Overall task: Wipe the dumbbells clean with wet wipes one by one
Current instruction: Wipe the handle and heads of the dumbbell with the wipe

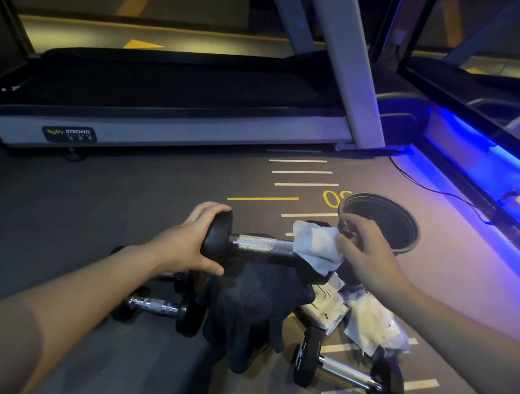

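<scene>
We noted one dumbbell [255, 244] held level above the gym floor [83, 205], in front of the treadmill [169, 117]. The left hand [194, 241] gripped its left weight head, fingers curled over the top edge and thumb under the lower rim. The right hand [364, 253] pinched a white wet wipe [316, 246], bunched and pressed over the dumbbell's right end; that weight head was mostly hidden by the wipe. The knurled metal bar between the two hands showed bare.

Relative to the held dumbbell: a dark cloth or clothed knee [253, 309] lay directly beneath it; we could not tell which. A second dumbbell [159, 306] lay on the floor below and to the left, with another partly hidden just behind it. A third dumbbell [350, 375] lay below and to the right, on the white floor stripes. A pack of wipes [325, 306] and crumpled wrapping [374, 326] sat below the right end. A dark round bin [382, 219] stood just beyond the right hand.
</scene>
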{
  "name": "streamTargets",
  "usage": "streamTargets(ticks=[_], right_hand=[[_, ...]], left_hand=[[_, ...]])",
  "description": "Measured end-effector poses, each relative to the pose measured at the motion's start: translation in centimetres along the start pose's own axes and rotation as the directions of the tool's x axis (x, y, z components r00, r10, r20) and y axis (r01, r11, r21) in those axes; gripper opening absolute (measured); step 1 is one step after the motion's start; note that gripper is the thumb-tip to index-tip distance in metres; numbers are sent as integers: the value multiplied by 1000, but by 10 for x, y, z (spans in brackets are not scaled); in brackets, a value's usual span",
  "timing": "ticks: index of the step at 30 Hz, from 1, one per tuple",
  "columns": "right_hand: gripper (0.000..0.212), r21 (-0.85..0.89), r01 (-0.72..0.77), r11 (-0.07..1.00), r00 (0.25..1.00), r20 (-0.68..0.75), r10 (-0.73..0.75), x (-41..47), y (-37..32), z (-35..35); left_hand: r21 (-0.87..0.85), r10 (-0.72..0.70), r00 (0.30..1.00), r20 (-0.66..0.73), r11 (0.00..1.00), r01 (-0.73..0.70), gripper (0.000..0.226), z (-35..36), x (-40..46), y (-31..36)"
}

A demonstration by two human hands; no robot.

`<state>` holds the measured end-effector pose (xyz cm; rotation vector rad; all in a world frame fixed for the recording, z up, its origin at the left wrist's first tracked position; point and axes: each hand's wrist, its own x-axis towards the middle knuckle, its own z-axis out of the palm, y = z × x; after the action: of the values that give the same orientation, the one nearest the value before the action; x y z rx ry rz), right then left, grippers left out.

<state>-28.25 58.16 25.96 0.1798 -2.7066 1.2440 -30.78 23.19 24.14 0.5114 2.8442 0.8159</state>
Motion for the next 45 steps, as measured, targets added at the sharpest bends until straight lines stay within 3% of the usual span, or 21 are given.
streamTargets(ticks=[3,9,12,16,22,24,27,34,38,45], right_hand=[[34,-22,-31,999,999,17,31,10,0,-4],[38,-182,181,966,979,125,-160,11,-5,-4],[45,-310,231,922,966,188,-179,10,-6,-3],[33,-381,261,887,963,166,-212,9,-7,-2],[15,-479,427,767,900,139,-414,8,-18,1],[11,-444,496,747,866,187,-464,7,-28,4],[10,-259,549,795,833,244,-496,4,-47,13],[17,-91,392,916,885,308,-348,6,-59,39],[21,-127,298,946,924,288,-252,22,-56,49],[14,-266,278,923,948,230,-220,53,-67,70]], left_hand=[[-2,-3,1000,1,1000,3,116,1,0,-1],[-17,3,1000,8,1000,-2,116,2,2,-4],[-9,-4,1000,16,1000,5,116,1,2,-4],[7,-6,1000,16,1000,6,116,1,1,-2],[6,-10,1000,21,1000,10,116,0,0,-1],[8,-9,1000,21,1000,9,116,0,0,0],[7,-4,1000,19,1000,4,116,-1,0,1],[-1,-11,1000,13,1000,11,115,-2,-4,4],[4,-16,1000,16,1000,16,114,-2,-3,4],[6,-29,999,33,1000,29,114,-3,-3,4]])
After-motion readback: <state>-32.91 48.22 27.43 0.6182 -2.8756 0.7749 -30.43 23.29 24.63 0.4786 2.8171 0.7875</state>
